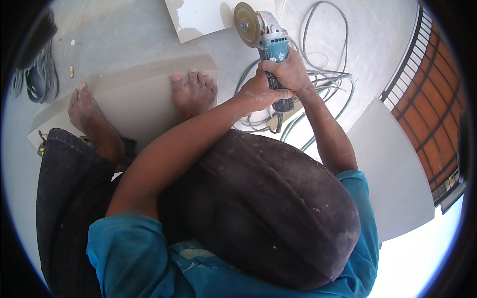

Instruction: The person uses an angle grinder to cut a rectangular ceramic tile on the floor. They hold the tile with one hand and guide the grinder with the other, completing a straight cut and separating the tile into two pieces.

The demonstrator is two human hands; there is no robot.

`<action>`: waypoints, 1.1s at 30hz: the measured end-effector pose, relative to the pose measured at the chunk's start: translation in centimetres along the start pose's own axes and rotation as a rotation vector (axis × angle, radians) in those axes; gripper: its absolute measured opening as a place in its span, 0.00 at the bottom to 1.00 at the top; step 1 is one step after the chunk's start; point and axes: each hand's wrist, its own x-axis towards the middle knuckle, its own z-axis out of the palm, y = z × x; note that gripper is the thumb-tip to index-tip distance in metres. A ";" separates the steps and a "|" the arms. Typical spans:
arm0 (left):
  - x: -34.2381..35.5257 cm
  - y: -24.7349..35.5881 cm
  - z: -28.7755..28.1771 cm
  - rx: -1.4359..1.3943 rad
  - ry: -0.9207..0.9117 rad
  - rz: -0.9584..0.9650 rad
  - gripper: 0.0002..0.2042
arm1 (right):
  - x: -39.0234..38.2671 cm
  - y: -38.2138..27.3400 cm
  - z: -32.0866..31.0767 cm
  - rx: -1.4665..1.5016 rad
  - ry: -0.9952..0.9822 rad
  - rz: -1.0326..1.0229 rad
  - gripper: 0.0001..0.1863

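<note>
An angle grinder (pixel 274 47) with a teal body, metal head and black rear handle is held up in both hands. Its round cutting disc (pixel 247 25) faces left, above the floor and near a white board. My left hand (pixel 259 93) is wrapped around the black rear handle, close to the cord end. Further forward, my right hand (pixel 289 71) grips the body just behind the teal part. The disc's edge looks apart from the board, though the exact gap is hard to judge.
A light board (pixel 203 22) lies ahead on the grey floor. Coiled cable (pixel 330 79) spreads on the right. My bare feet rest on a beige slab (pixel 149 82). Sandals (pixel 42 74) sit far left near a cigarette butt (pixel 72 71). A railing (pixel 405 59) runs at right.
</note>
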 end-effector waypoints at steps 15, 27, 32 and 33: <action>-0.2 1.2 -0.4 -0.012 0.002 0.018 0.40 | -0.1 -1.8 -0.7 -0.030 -0.007 0.010 0.29; -0.5 2.2 -0.9 -0.013 -0.013 -0.002 0.45 | 0.3 -2.5 -0.9 -0.039 -0.007 0.019 0.28; -0.5 2.3 -1.1 -0.027 -0.022 0.006 0.45 | 0.5 -2.4 -0.9 -0.014 0.000 0.014 0.28; -0.5 2.3 -1.1 -0.027 -0.027 0.011 0.44 | 0.6 -2.4 -0.9 -0.009 -0.001 0.010 0.27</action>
